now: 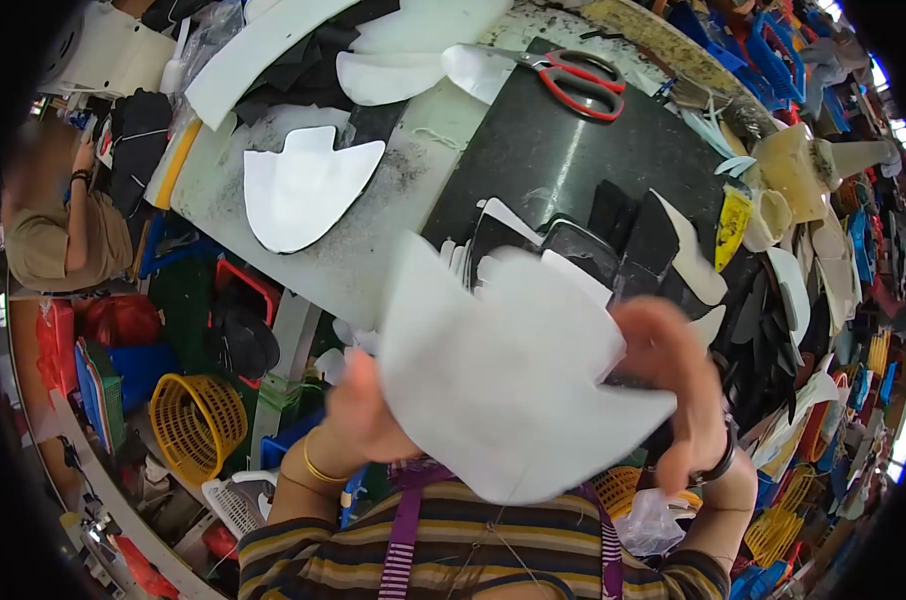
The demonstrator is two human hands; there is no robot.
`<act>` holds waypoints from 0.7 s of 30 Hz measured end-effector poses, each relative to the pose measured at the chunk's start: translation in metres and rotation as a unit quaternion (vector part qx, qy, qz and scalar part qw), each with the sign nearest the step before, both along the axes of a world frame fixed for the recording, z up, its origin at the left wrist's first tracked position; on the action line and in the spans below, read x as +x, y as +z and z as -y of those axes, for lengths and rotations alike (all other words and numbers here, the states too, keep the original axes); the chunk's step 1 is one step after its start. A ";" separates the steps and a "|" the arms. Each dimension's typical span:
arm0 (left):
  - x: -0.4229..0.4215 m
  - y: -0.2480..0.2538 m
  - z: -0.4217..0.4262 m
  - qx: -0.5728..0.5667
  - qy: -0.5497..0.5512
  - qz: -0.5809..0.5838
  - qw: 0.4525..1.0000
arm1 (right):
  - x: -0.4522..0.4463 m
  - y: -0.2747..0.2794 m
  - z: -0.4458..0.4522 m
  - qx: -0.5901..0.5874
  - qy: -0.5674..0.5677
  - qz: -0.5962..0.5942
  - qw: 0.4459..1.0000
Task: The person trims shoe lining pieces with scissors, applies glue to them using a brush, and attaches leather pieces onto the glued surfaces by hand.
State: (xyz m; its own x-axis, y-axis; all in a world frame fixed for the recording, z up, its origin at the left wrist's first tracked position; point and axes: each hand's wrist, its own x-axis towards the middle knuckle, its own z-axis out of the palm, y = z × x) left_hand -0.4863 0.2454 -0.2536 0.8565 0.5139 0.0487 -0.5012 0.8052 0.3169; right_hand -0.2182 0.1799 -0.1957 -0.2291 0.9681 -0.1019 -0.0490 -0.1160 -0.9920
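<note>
A white, shield-shaped cut piece with a notched edge is held up in front of my chest, blurred by motion. My left hand grips its left side, with the fingers partly hidden behind it. My right hand curves beside the right edge, thumb and fingers apart, with the piece's pointed corner between them; contact is unclear. A similar white piece with dark edging lies flat on the pale worktable. Behind the held piece, black and white cut pieces lie on a black board.
Red-handled scissors rest on the board's far end. White sheets are piled at the back left. A yellow packet and a plastic container stand right. A yellow basket is below left. Another person sits at far left.
</note>
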 end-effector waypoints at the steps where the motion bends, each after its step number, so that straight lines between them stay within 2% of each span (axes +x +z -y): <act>1: 0.001 -0.003 0.008 0.039 -0.008 -0.060 0.997 | 0.000 -0.009 0.012 -0.203 -0.056 -0.145 0.967; 2: 0.007 -0.006 0.015 0.077 -0.018 -0.121 0.989 | 0.007 -0.012 0.015 -0.156 0.004 0.018 0.988; 3: 0.011 -0.007 0.020 0.111 -0.032 -0.185 0.976 | 0.013 -0.014 0.017 -0.062 0.038 0.202 0.977; 4: 0.016 -0.002 0.017 0.192 0.001 -0.230 0.954 | 0.004 -0.009 0.017 -0.064 -0.064 0.200 0.976; 6: 0.028 0.014 0.001 0.353 0.067 -0.307 0.881 | 0.004 -0.002 0.017 -0.096 -0.079 0.228 0.966; 7: 0.031 0.016 -0.001 0.342 0.138 -0.350 0.861 | 0.005 -0.001 0.014 -0.088 -0.076 0.245 0.963; 10: 0.026 0.013 -0.022 0.542 0.144 -0.486 0.670 | 0.010 -0.004 0.001 -0.081 -0.080 0.268 0.957; 11: 0.032 0.011 -0.026 0.529 0.190 -0.534 0.632 | 0.013 -0.006 -0.005 -0.095 -0.089 0.260 0.957; 14: 0.052 0.023 -0.039 0.402 0.277 -0.505 0.712 | 0.020 -0.013 -0.020 -0.108 -0.106 0.245 0.958; 15: 0.052 0.028 -0.049 0.460 0.275 -0.505 0.677 | 0.022 -0.018 -0.023 -0.104 -0.120 0.230 0.960; 18: 0.060 0.009 -0.085 0.472 0.229 -0.468 0.711 | 0.024 -0.031 -0.030 -0.085 -0.136 0.203 0.966; 21: 0.053 0.009 -0.071 0.432 0.156 -0.506 0.730 | 0.029 -0.040 -0.030 -0.090 -0.118 0.205 0.967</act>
State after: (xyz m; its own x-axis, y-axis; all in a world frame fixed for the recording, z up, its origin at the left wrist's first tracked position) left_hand -0.4337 0.3164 -0.2447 0.5263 0.8436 -0.1061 0.2244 -0.0174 0.9743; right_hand -0.1888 0.2094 -0.2356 0.0911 0.9464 -0.3099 0.2990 -0.3229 -0.8980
